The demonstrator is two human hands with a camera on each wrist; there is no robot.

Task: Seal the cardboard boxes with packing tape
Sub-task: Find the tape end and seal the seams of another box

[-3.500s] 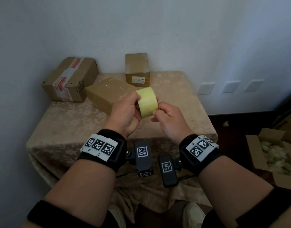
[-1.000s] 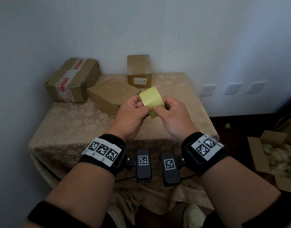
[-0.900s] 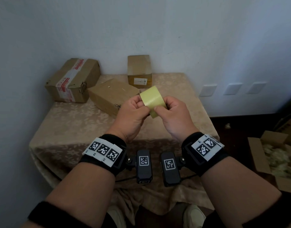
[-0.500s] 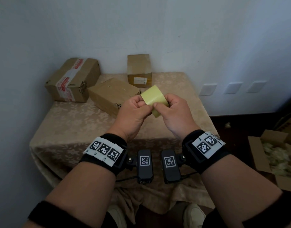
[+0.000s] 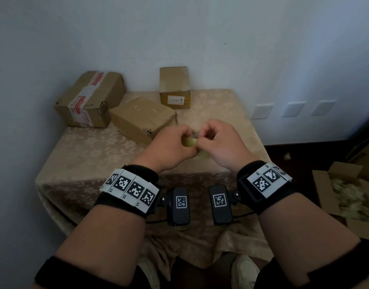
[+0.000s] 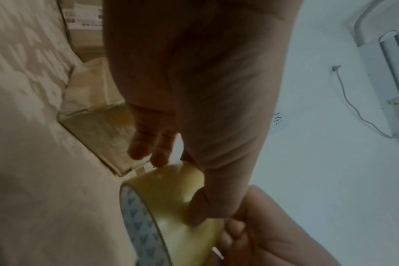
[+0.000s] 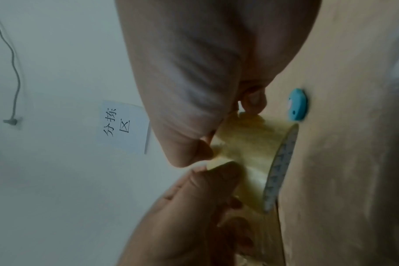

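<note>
Bare tablecloth (image 5: 91, 155) near — boxes (image 5: 141, 119) crowd behind.

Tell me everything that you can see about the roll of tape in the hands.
The roll of tape is yellowish and translucent, with a glossy outer face; its edge shows a pale ring with small blue-grey marks. It is held in the air above the cloth-covered table, near the closest cardboard box. The left hand holds it from one side, and the right hand pinches at its surface. Whether a free end is lifted cannot be told.
</note>
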